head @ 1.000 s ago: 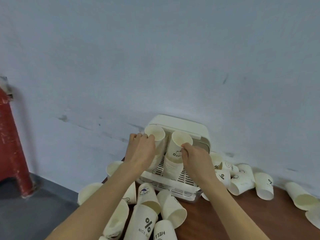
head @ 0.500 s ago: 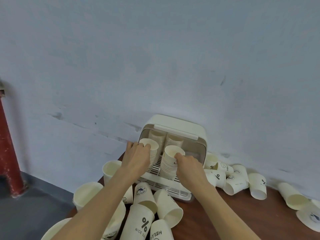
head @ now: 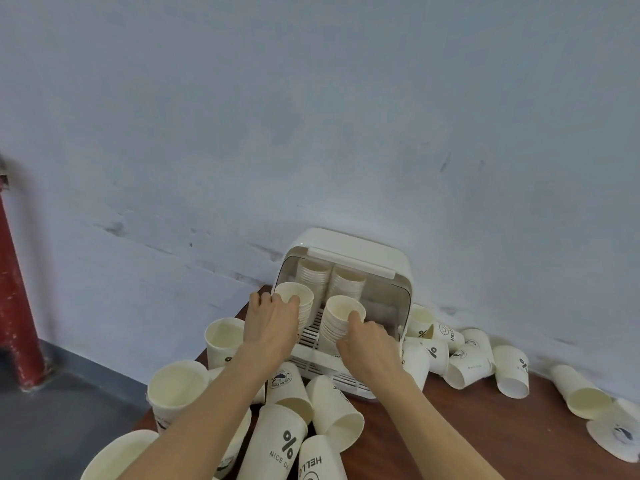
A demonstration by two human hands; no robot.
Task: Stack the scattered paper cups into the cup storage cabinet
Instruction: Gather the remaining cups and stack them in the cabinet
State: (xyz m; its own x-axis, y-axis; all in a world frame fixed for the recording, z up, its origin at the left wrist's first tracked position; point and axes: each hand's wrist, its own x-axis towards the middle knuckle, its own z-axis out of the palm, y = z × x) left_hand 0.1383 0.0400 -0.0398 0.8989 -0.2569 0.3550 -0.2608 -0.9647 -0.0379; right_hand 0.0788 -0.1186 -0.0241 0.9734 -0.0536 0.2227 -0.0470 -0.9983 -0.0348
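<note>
now both hands (head: 273, 323) w/ cup stacks (head: 341, 322) in cabinet (head: 398, 268)

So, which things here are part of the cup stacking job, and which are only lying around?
Part of the job:
- cup storage cabinet, open
- two front stacks, the left hand gripping one and the right hand the other
- two back stacks inside
- scattered paper cups on the wooden table

Only lying around:
- red post
- grey wall
</note>
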